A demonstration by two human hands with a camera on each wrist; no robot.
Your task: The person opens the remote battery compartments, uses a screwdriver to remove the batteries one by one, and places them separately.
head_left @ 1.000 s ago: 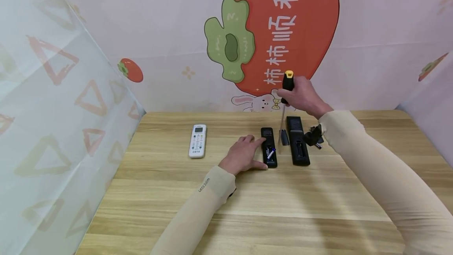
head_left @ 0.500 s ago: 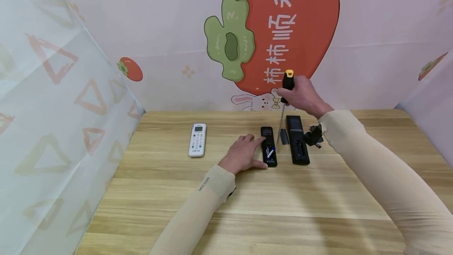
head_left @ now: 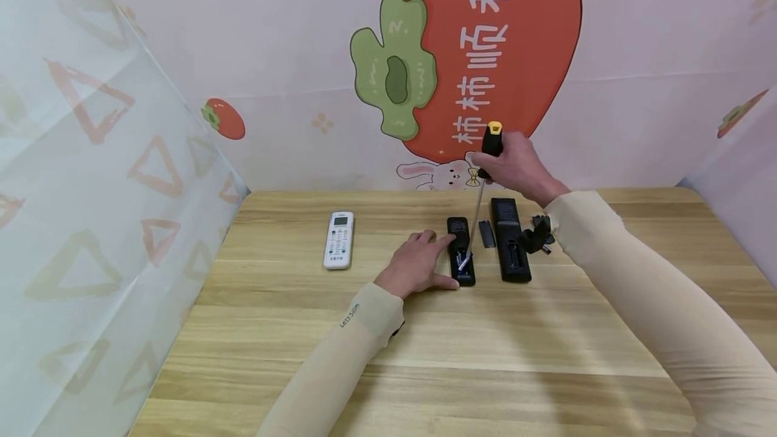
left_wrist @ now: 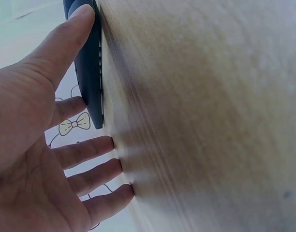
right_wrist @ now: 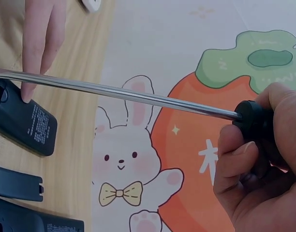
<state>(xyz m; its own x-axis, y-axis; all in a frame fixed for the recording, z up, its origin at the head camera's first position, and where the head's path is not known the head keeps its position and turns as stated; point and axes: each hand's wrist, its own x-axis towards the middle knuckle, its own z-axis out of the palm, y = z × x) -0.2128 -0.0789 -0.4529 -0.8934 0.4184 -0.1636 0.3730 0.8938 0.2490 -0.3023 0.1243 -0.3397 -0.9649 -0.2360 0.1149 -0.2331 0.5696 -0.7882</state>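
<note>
A small black remote control [head_left: 458, 229] lies back up on the table with its battery compartment uncovered and a battery [head_left: 464, 262] slanted in it. My left hand [head_left: 415, 266] steadies this remote, index finger and thumb touching it with little bend; in the left wrist view the other fingertips rest on the table. My right hand [head_left: 517, 166] grips the black and yellow handle of a screwdriver [head_left: 492, 143] above the table. Its long metal shaft [right_wrist: 153, 99] slants down, and the tip overlaps the battery in the head view.
A loose battery cover [head_left: 487, 234] lies right of the small remote. Beyond it is a larger black remote [head_left: 506, 218] with an open compartment. Small dark items [head_left: 548, 240] lie partly hidden behind the right wrist's camera. A white remote [head_left: 338, 241] lies to the left. A printed backdrop [head_left: 291, 147] stands behind the table.
The screwdriver's tip has moved left, from the table beside the small remote to over the battery compartment. The left hand has stayed in place.
</note>
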